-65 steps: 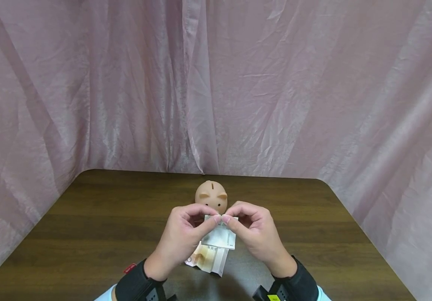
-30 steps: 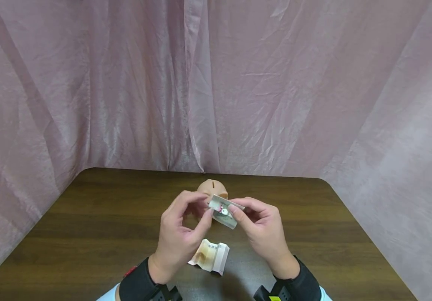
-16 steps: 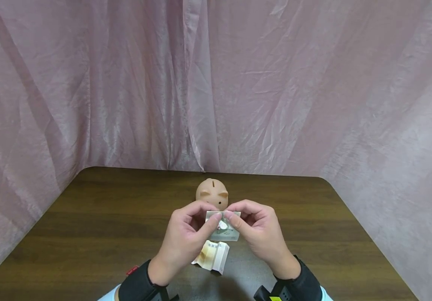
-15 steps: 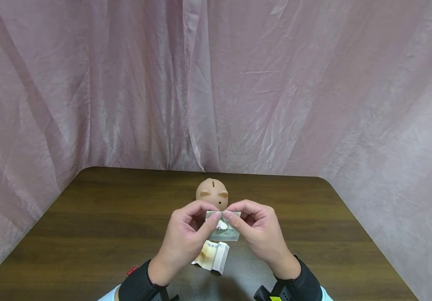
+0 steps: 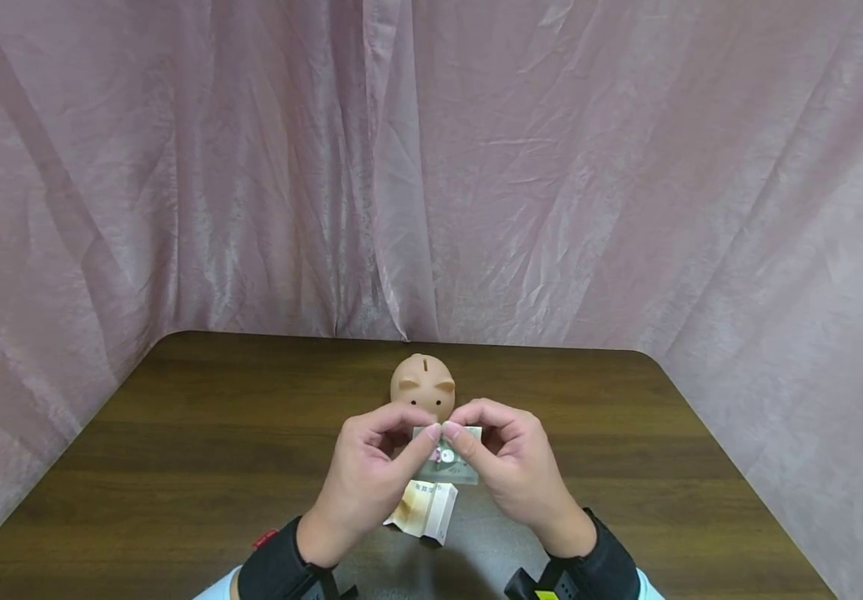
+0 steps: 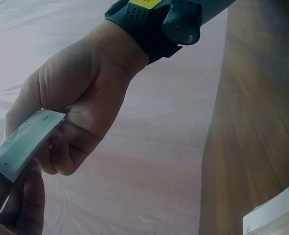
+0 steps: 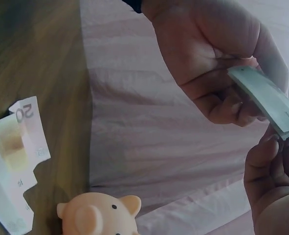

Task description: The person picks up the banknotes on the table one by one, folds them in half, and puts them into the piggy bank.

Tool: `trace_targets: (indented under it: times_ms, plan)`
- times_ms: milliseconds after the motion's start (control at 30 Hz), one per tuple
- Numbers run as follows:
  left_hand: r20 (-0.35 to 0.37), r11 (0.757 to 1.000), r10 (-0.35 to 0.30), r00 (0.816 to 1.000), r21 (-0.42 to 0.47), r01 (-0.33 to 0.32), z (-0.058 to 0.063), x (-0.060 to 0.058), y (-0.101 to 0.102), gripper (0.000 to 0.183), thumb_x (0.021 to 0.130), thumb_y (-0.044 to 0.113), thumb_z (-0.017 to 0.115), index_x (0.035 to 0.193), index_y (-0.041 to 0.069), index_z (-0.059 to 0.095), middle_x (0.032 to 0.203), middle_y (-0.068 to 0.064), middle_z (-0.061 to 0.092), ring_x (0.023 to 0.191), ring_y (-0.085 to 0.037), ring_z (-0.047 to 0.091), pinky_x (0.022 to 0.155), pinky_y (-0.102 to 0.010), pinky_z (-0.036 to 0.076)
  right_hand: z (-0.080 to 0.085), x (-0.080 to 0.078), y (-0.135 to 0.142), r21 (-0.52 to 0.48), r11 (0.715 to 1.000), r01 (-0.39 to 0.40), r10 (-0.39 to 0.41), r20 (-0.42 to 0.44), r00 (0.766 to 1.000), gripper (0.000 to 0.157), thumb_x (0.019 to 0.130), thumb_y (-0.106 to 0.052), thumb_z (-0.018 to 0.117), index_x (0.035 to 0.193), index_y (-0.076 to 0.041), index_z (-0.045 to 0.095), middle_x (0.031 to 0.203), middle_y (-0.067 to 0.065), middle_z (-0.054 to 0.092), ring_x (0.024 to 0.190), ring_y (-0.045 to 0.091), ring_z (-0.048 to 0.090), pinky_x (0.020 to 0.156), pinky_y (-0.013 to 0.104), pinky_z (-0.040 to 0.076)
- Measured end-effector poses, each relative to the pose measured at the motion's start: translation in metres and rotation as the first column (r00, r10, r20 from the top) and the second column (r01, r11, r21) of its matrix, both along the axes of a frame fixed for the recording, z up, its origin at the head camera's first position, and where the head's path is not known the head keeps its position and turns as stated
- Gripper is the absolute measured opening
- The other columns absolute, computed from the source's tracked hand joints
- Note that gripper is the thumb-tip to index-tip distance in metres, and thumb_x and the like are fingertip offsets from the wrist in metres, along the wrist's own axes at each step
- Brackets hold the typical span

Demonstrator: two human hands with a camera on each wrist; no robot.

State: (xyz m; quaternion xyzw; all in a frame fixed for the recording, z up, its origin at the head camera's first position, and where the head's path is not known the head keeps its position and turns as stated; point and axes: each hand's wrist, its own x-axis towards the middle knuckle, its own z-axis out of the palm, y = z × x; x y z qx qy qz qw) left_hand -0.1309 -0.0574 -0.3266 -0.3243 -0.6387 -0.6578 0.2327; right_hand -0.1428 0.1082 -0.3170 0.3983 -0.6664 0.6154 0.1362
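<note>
Between my hands is a folded pale green banknote (image 5: 448, 469), held above the table in front of a piggy bank. My left hand (image 5: 371, 458) pinches its upper edge between thumb and curled fingers, and my right hand (image 5: 512, 467) does likewise, the thumb tips almost meeting. Both wrist views show the folded note (image 6: 29, 142) as a narrow strip gripped at its ends. Below it, a creased banknote (image 5: 422, 508) with orange-brown print lies on the table, its folds standing up. The peach piggy bank (image 5: 422, 377) faces me, with a slot (image 5: 425, 365) on top.
A dark brown wooden table (image 5: 198, 433) with rounded far corners carries everything. Pink curtains (image 5: 288, 183) hang behind it and at both sides. Black straps with camera mounts are around both wrists (image 5: 577, 567).
Earlier the green note hung longer over the creased banknote. It was then folded shorter and tilted, with the left fingers spread. Now it is level again, with both hands pinching its top edge.
</note>
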Motion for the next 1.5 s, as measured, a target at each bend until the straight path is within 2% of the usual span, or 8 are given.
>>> trace_targets:
  times_ms: [167,367,567,833,1067,1233,1400,1500]
  plan:
    - [0.015,1.0,0.004,1.0,0.007,-0.004,0.0,-0.002,-0.001,0.018,0.082,-0.017,0.06,0.085,0.001,0.064,0.064,-0.007,0.056,0.054,-0.008,0.047,0.043,-0.019,0.041,0.0,-0.001,-0.001,-0.023,0.999,0.028,-0.028,0.0,1.0,0.013,0.084,0.014,0.06,0.087,0.002,0.063,0.073,0.013,0.058,0.059,0.011,0.049,0.047,0.018,0.042]
    - [0.042,0.999,0.004,0.999,0.043,-0.006,0.0,-0.003,-0.003,0.016,0.083,-0.018,0.058,0.085,-0.003,0.064,0.067,-0.012,0.06,0.056,-0.016,0.054,0.047,-0.02,0.046,-0.002,-0.001,0.002,-0.048,0.996,0.071,-0.069,0.027,0.997,0.004,0.086,0.009,0.062,0.087,0.005,0.062,0.068,0.011,0.055,0.054,0.01,0.045,0.044,0.017,0.039]
    - [0.052,0.999,0.001,0.999,0.051,-0.003,-0.001,-0.004,-0.003,0.014,0.083,-0.017,0.059,0.086,-0.004,0.064,0.069,-0.013,0.061,0.057,-0.019,0.055,0.049,-0.02,0.047,-0.002,-0.003,0.003,-0.041,0.995,0.092,-0.091,0.03,0.995,0.015,0.083,0.015,0.06,0.087,0.002,0.064,0.066,0.01,0.054,0.053,0.01,0.043,0.042,0.018,0.037]
    - [0.073,0.996,0.001,0.997,0.084,-0.007,0.001,-0.006,-0.005,0.013,0.084,-0.017,0.057,0.085,-0.006,0.062,0.071,-0.016,0.061,0.06,-0.018,0.056,0.052,-0.02,0.048,-0.008,-0.011,0.008,-0.075,0.993,0.088,-0.082,0.074,0.994,0.005,0.086,0.012,0.06,0.088,0.008,0.062,0.07,0.015,0.057,0.06,0.014,0.051,0.049,0.02,0.045]
    - [0.064,0.997,-0.001,0.998,0.078,-0.004,0.001,-0.008,-0.005,0.013,0.085,-0.018,0.056,0.087,-0.006,0.063,0.074,-0.016,0.063,0.063,-0.02,0.058,0.054,-0.022,0.05,-0.021,-0.021,0.012,-0.086,0.991,0.104,-0.096,0.093,0.991,0.013,0.087,0.01,0.061,0.091,-0.001,0.065,0.075,0.013,0.059,0.063,0.018,0.053,0.051,0.024,0.047]
    - [0.093,0.995,0.022,0.995,0.09,-0.03,0.001,-0.007,-0.006,0.012,0.086,-0.017,0.055,0.087,-0.007,0.062,0.075,-0.016,0.063,0.064,-0.021,0.059,0.055,-0.022,0.051,-0.021,-0.022,0.013,-0.1,0.989,0.109,-0.096,0.13,0.987,0.006,0.089,0.004,0.062,0.092,0.0,0.065,0.076,0.014,0.059,0.061,0.021,0.051,0.05,0.023,0.046]
    - [0.103,0.995,0.042,0.994,0.083,-0.05,0.001,-0.005,-0.007,0.013,0.086,-0.017,0.055,0.086,-0.006,0.062,0.074,-0.016,0.062,0.064,-0.021,0.058,0.054,-0.023,0.05,-0.021,-0.023,0.014,-0.103,0.991,0.087,-0.072,0.143,0.987,0.007,0.09,0.005,0.059,0.089,0.0,0.064,0.073,0.014,0.057,0.057,0.024,0.049,0.049,0.021,0.046]
    - [0.107,0.995,0.051,0.993,0.08,-0.059,0.001,-0.005,-0.006,0.012,0.086,-0.016,0.056,0.086,-0.006,0.062,0.074,-0.016,0.062,0.063,-0.021,0.057,0.054,-0.021,0.05,-0.018,-0.022,0.012,-0.085,0.987,0.135,-0.121,0.154,0.981,0.006,0.089,0.004,0.061,0.087,-0.001,0.065,0.07,0.012,0.057,0.054,0.027,0.048,0.047,0.021,0.045]
